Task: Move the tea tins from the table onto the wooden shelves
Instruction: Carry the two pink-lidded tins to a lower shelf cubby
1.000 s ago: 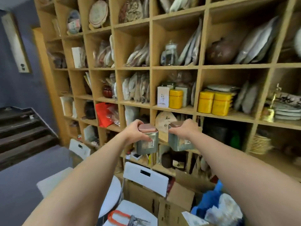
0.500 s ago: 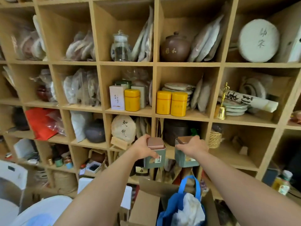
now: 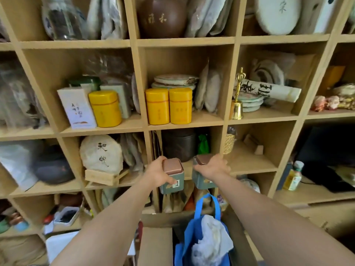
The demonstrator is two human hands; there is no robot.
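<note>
Your left hand (image 3: 156,174) has its grip wrapped around a green tea tin (image 3: 172,176) with a copper-coloured lid, fingers curled over the top edge and thumb low on the labelled front. Your right hand (image 3: 214,167) grasps a second green tin (image 3: 201,180) the same way, from above, so that much of its copper lid is hidden under your palm. Both tins are upright and held in the air just beside each other, not touching, in front of the wooden shelves (image 3: 184,126).

You hold them level with the cubby that has a dark brown jar (image 3: 179,144) and a small green pouch (image 3: 203,144) inside. The cubby directly above carries two yellow tins (image 3: 169,106) standing side by side, touching, with round paper-wrapped cakes stacked behind them. One cubby to the left stands a third yellow tin (image 3: 105,108) beside a white box (image 3: 76,108). To the right, a gold bell (image 3: 236,106) stands at the front of its cubby, next to a rolled paper with black characters (image 3: 269,90).

Below your forearms sits a blue bag (image 3: 203,235) stuffed with white plastic, next to a cardboard box (image 3: 155,244).
</note>
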